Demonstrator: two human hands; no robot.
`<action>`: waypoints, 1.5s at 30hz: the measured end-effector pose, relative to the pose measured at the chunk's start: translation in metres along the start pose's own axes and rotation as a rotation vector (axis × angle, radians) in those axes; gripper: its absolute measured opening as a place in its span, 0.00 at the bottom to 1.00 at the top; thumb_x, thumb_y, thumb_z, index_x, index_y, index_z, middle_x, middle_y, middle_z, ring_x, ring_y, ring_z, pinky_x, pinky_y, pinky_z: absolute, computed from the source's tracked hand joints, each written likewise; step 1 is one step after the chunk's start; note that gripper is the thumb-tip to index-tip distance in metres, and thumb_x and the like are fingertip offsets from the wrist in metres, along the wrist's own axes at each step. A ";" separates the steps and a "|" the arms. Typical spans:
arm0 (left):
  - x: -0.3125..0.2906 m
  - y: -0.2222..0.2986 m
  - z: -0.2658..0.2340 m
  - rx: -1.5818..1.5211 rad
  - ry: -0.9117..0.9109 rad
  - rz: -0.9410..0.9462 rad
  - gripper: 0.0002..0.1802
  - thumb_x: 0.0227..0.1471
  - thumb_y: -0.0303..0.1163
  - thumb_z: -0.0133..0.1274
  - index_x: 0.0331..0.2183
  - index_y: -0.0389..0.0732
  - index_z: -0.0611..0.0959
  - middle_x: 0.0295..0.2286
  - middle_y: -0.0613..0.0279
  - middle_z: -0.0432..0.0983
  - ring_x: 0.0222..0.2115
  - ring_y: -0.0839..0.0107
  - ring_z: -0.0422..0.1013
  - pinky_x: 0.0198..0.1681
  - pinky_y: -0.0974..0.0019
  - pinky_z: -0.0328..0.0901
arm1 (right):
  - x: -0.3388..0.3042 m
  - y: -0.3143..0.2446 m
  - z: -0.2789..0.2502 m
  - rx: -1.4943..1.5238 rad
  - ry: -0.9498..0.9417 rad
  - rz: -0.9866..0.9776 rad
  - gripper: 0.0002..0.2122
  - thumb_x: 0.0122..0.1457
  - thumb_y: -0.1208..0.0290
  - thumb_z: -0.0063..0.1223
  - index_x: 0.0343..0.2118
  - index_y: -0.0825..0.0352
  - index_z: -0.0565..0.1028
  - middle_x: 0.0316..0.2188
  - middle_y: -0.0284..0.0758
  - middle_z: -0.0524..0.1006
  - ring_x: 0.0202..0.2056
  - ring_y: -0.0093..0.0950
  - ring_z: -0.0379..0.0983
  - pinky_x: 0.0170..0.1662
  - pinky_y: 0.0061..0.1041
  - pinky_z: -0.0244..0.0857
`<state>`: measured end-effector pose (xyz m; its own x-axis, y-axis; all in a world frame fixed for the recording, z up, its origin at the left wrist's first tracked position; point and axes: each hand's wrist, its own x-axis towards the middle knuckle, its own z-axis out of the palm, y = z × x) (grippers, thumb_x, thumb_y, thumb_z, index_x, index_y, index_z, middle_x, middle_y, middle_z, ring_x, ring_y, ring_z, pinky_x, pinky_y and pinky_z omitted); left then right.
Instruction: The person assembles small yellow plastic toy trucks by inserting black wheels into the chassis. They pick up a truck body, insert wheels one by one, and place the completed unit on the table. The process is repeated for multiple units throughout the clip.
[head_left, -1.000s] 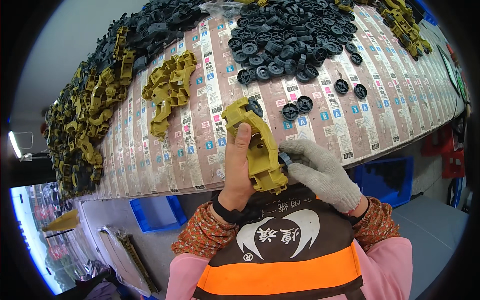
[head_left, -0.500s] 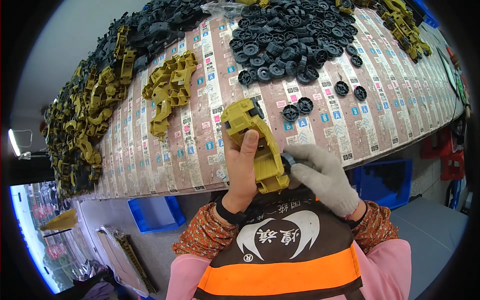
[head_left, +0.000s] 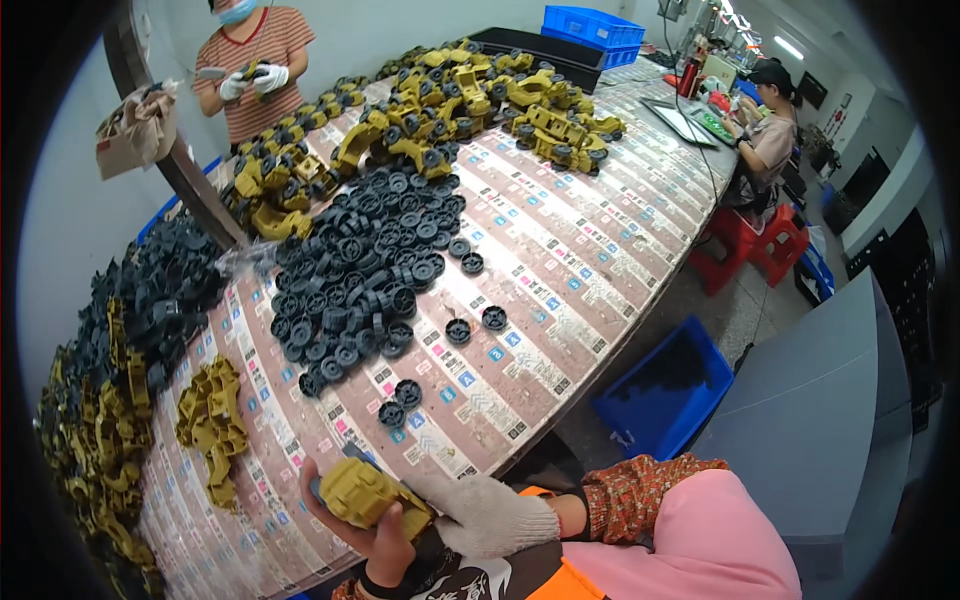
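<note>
My bare left hand (head_left: 388, 548) grips a yellow toy car body (head_left: 364, 490), thumb on its near side and fingers around the far side. A dark wheel (head_left: 358, 455) shows at the upper edge of the body. My right hand (head_left: 490, 515), in a pale knitted glove, presses against the right side of the car with its fingers drawn together. Its fingertips are hidden, as is anything between them. Two loose black wheels (head_left: 408, 393) lie on the table just beyond the car. Farther off is a large heap of black wheels (head_left: 350, 255).
Linked yellow car bodies (head_left: 212, 425) lie at left, beside heaps of yellow parts (head_left: 100, 450) and dark parts (head_left: 150, 300). Wheeled yellow cars (head_left: 440, 110) are piled at the back. A blue crate (head_left: 665, 385) stands below the table edge. Two co-workers (head_left: 255, 60) (head_left: 770, 125) sit or stand farther away.
The view has swung right and up, bringing in the far table and co-workers. The car has been turned in my left hand. The wheel seen at my right fingertips is now hidden.
</note>
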<state>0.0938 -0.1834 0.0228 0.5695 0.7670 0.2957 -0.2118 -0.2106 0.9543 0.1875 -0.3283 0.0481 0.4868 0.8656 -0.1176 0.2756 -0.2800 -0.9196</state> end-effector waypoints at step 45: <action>0.028 -0.006 -0.052 -0.575 -0.147 -0.792 0.23 0.67 0.41 0.59 0.55 0.40 0.73 0.38 0.56 0.81 0.37 0.65 0.83 0.36 0.63 0.81 | 0.081 0.070 -0.157 -0.654 0.646 -0.072 0.07 0.62 0.76 0.56 0.43 0.65 0.79 0.40 0.47 0.81 0.42 0.48 0.80 0.46 0.44 0.74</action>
<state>0.0696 -0.1290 0.0235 0.7977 0.4683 -0.3799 -0.0585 0.6871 0.7242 0.3764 -0.3428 0.0327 0.7646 0.5449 0.3443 0.6406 -0.5837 -0.4988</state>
